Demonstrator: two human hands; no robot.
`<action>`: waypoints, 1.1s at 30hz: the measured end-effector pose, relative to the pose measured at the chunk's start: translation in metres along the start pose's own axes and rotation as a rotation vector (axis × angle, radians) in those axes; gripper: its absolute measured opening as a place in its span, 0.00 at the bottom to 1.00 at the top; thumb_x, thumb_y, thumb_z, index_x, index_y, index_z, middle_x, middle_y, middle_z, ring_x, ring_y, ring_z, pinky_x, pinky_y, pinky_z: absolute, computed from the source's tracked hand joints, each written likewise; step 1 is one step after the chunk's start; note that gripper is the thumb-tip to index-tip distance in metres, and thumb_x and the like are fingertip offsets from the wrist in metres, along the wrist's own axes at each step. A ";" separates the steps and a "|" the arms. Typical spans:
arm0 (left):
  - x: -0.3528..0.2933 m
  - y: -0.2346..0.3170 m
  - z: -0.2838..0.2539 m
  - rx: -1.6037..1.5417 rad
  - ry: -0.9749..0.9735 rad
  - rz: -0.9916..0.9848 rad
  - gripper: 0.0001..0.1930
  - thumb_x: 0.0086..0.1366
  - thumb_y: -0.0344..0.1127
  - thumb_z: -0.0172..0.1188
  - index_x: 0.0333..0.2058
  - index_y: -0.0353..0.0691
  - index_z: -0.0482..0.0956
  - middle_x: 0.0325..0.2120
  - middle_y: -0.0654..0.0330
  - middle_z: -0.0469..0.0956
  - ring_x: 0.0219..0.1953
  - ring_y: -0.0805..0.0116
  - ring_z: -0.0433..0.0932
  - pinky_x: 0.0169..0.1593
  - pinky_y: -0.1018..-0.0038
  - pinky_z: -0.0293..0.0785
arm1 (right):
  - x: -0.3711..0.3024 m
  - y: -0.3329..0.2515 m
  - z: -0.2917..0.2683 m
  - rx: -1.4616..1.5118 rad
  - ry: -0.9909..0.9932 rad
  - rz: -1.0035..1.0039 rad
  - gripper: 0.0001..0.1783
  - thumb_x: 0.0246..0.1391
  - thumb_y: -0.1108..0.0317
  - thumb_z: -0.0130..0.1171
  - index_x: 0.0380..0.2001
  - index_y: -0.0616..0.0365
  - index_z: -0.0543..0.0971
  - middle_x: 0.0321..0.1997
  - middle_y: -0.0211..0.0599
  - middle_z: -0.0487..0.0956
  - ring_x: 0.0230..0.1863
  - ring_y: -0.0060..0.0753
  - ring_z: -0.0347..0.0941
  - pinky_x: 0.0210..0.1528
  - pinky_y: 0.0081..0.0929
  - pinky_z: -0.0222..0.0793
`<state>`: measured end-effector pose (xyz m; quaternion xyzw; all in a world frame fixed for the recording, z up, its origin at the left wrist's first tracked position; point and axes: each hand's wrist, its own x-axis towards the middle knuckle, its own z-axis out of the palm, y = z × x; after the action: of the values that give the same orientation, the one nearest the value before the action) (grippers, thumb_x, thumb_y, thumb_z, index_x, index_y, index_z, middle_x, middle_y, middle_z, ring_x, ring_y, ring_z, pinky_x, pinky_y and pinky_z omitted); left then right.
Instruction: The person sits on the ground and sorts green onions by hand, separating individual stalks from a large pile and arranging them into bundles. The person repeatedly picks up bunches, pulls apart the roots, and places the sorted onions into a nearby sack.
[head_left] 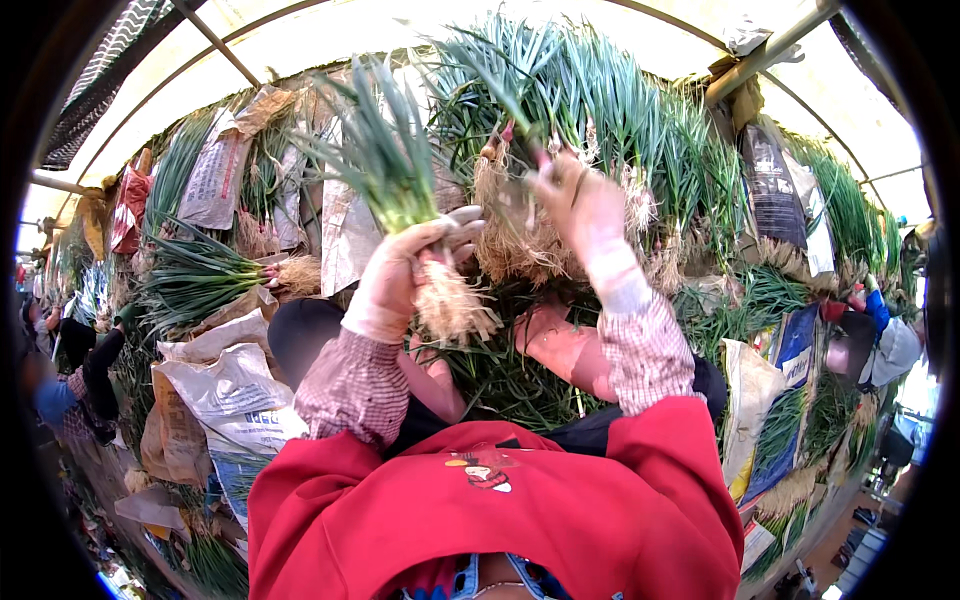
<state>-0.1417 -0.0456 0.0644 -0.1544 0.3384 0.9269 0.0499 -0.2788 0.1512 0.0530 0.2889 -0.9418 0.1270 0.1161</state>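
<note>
My left hand (398,268), in a pale glove, is closed around a bunch of green onions (393,160). Their leaves point up and away, and the pale roots hang below my fist. Raised to the right of it, my gloved right hand (582,205) pinches a single green onion (541,156) near its lower stem; motion blurs both. Just beyond my hands stands a large heap of green onions (610,95), leaves up, with reddish bulbs and tangled roots toward me.
Loose green leaves (525,385) cover the ground between my legs. A bundle of green onions (205,275) lies at the left, beside crumpled sacks (235,395). More sacks (755,400) lie at the right. Other people (85,375) work at the far left and right (885,335).
</note>
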 end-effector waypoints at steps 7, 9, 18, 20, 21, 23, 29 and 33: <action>0.011 -0.062 -0.023 -0.166 -0.130 -0.174 0.09 0.62 0.30 0.53 0.35 0.30 0.76 0.31 0.50 0.78 0.32 0.62 0.78 0.43 0.68 0.77 | -0.073 -0.027 -0.017 1.113 -0.620 0.362 0.22 0.61 0.53 0.54 0.47 0.61 0.79 0.35 0.32 0.80 0.30 0.19 0.72 0.37 0.19 0.68; 0.000 -0.069 -0.006 -0.225 -0.058 -0.167 0.09 0.62 0.30 0.54 0.36 0.29 0.76 0.31 0.50 0.78 0.30 0.62 0.77 0.43 0.67 0.77 | -0.073 -0.041 0.021 1.458 -0.368 0.423 0.16 0.60 0.59 0.56 0.42 0.61 0.80 0.30 0.26 0.79 0.25 0.16 0.69 0.31 0.16 0.65; -0.027 -0.051 -0.021 0.145 0.123 0.128 0.08 0.62 0.30 0.56 0.32 0.29 0.77 0.24 0.57 0.78 0.23 0.72 0.74 0.36 0.74 0.78 | -0.071 -0.057 0.052 2.188 -0.227 0.691 0.08 0.63 0.66 0.49 0.40 0.58 0.75 0.34 0.31 0.77 0.28 0.22 0.72 0.30 0.20 0.70; -0.030 -0.049 -0.027 0.204 0.122 0.131 0.07 0.62 0.30 0.55 0.31 0.30 0.77 0.23 0.58 0.77 0.23 0.73 0.74 0.35 0.75 0.77 | -0.074 -0.060 0.048 2.191 -0.375 0.695 0.09 0.64 0.64 0.47 0.39 0.57 0.73 0.34 0.32 0.77 0.27 0.24 0.72 0.30 0.23 0.70; -0.032 -0.048 -0.028 0.217 0.128 0.123 0.07 0.62 0.30 0.56 0.31 0.31 0.77 0.23 0.58 0.77 0.24 0.73 0.75 0.35 0.76 0.77 | -0.070 -0.069 0.031 2.164 -0.423 0.632 0.09 0.64 0.63 0.46 0.38 0.56 0.73 0.34 0.33 0.77 0.27 0.25 0.72 0.30 0.24 0.70; -0.036 -0.046 -0.031 0.153 0.160 0.048 0.06 0.62 0.29 0.55 0.33 0.31 0.76 0.24 0.59 0.78 0.26 0.72 0.77 0.34 0.76 0.77 | -0.077 -0.066 0.039 2.139 -0.537 0.520 0.10 0.64 0.62 0.45 0.35 0.55 0.71 0.32 0.34 0.78 0.25 0.27 0.72 0.28 0.24 0.70; -0.066 0.023 -0.045 0.152 0.146 0.221 0.12 0.63 0.34 0.55 0.38 0.30 0.75 0.29 0.56 0.78 0.29 0.70 0.75 0.37 0.71 0.74 | -0.041 -0.006 0.027 0.189 -0.979 -0.126 0.16 0.63 0.57 0.48 0.41 0.59 0.76 0.30 0.40 0.81 0.32 0.39 0.78 0.33 0.31 0.73; -0.035 0.009 -0.058 -0.205 -0.064 0.042 0.10 0.63 0.34 0.52 0.36 0.31 0.74 0.26 0.59 0.72 0.27 0.68 0.71 0.41 0.68 0.69 | 0.066 -0.003 0.059 0.514 -0.354 0.403 0.24 0.61 0.46 0.50 0.42 0.56 0.80 0.30 0.38 0.82 0.32 0.36 0.79 0.38 0.33 0.74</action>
<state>-0.0961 -0.0896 0.0391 -0.1220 0.2430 0.9620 0.0254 -0.3386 0.0969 0.0170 0.1348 -0.9226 0.3279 -0.1523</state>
